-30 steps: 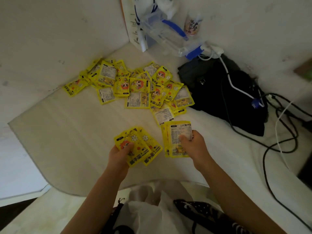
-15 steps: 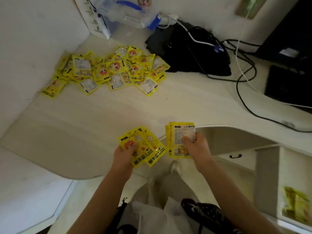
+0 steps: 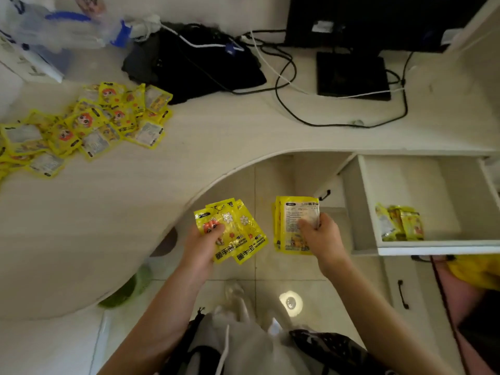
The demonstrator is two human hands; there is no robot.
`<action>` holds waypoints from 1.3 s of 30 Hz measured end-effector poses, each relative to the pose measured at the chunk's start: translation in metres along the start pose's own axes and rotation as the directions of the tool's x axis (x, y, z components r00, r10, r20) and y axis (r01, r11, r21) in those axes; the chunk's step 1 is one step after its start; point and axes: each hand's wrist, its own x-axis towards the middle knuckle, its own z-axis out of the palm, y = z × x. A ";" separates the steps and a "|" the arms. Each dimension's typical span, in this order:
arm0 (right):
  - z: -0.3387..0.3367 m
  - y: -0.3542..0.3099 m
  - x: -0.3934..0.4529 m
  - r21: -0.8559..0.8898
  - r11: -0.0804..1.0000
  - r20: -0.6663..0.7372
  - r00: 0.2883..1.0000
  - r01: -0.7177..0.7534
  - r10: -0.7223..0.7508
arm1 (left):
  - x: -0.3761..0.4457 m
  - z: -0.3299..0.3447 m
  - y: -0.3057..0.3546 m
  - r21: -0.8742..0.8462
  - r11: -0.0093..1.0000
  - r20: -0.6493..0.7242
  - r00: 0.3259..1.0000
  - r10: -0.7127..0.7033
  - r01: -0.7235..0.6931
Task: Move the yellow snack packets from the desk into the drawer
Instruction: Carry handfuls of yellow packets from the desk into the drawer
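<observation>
My left hand [image 3: 201,243] grips a fan of yellow snack packets [image 3: 238,234], printed faces up. A second stack of yellow packets [image 3: 290,226], label side up, sits in my right hand [image 3: 320,236]. Both hands hover over the floor, off the curved front edge of the desk [image 3: 216,136]. To the right the white drawer [image 3: 433,246] stands pulled out, with a few yellow packets [image 3: 399,223] lying near its front left corner. A large pile of yellow packets [image 3: 86,125] remains on the desk at the far left.
A black bag [image 3: 194,63] and tangled black and white cables [image 3: 297,85] lie at the back of the desk. A black monitor base [image 3: 351,74] stands at the back right. A clear plastic box [image 3: 54,28] is at the back left. Lower drawers with black handles [image 3: 401,293] sit under the open drawer.
My view and both hands have swung right, away from the pile and off the desk edge toward the open drawer. Each hand still holds its packets.
</observation>
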 end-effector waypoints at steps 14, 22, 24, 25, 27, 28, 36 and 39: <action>-0.249 0.120 -0.045 0.128 0.989 -0.247 0.964 -0.070 0.100 | -0.108 0.200 -0.148 0.153 0.986 0.163 0.982 -0.091 0.066; -0.340 0.165 -0.054 0.241 0.967 -0.340 0.925 -0.087 0.168 | -0.147 0.281 -0.193 0.285 0.957 0.217 0.969 -0.116 0.050; -0.355 0.167 -0.049 0.261 0.962 -0.359 0.917 -0.080 0.173 | -0.150 0.298 -0.195 0.306 0.951 0.237 0.964 -0.117 0.041; -0.362 0.167 -0.044 0.265 0.961 -0.369 0.913 -0.077 0.175 | -0.149 0.307 -0.196 0.308 0.951 0.247 0.962 -0.114 0.034; -0.376 0.168 -0.034 0.272 0.959 -0.382 0.906 -0.078 0.182 | -0.144 0.326 -0.197 0.310 0.950 0.260 0.959 -0.109 0.024; -0.382 0.168 -0.028 0.274 0.958 -0.384 0.904 -0.084 0.189 | -0.143 0.336 -0.196 0.312 0.950 0.262 0.959 -0.109 0.023; -0.430 0.138 0.047 0.249 0.962 -0.417 0.884 -0.112 0.211 | -0.094 0.417 -0.178 0.354 0.929 0.226 0.954 -0.199 0.109; -0.444 0.123 0.082 0.245 0.963 -0.410 0.888 -0.113 0.208 | -0.069 0.450 -0.172 0.359 0.923 0.225 0.946 -0.233 0.141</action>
